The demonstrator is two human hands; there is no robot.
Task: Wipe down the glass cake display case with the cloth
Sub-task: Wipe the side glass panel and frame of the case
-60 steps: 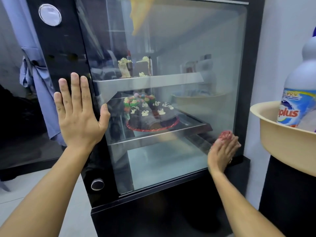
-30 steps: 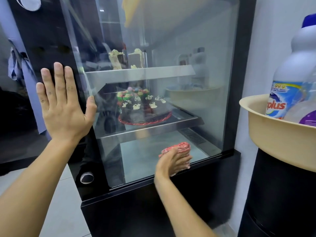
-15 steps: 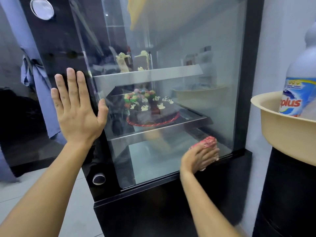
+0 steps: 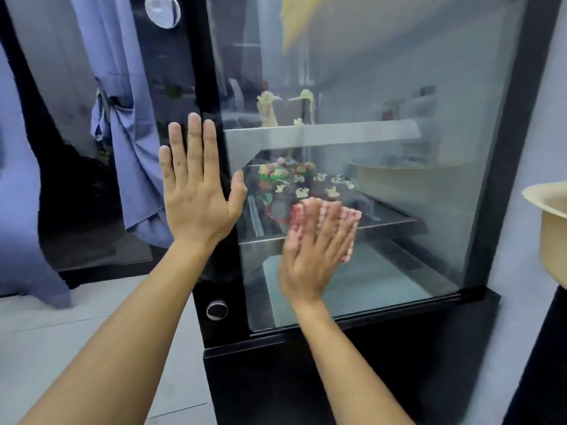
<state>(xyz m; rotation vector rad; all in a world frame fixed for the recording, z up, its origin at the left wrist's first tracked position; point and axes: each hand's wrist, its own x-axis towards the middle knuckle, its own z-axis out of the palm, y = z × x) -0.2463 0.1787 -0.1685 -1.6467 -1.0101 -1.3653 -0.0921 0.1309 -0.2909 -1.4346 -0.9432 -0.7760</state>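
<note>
The glass cake display case (image 4: 414,72) fills the middle of the view, with a black frame and base. Behind the glass, a decorated chocolate cake (image 4: 294,182) sits on the middle shelf. My right hand (image 4: 316,256) presses a red-and-white cloth (image 4: 349,217) flat against the lower middle of the glass, in front of the cake; most of the cloth is hidden under my fingers. My left hand (image 4: 196,185) lies flat and spread on the case's black left corner post, thumb on the glass edge, holding nothing.
A beige basin (image 4: 549,222) stands on a dark stand at the right edge, close to the case. Blue fabric (image 4: 129,124) hangs to the left beside a dark panel. Pale tiled floor (image 4: 76,332) lies at lower left. Small pale cake pieces (image 4: 270,108) sit on the upper shelf.
My right hand with the cloth has slid from the glass's lower right up and left to the front of the cake. My left hand stays flat on the corner post.
</note>
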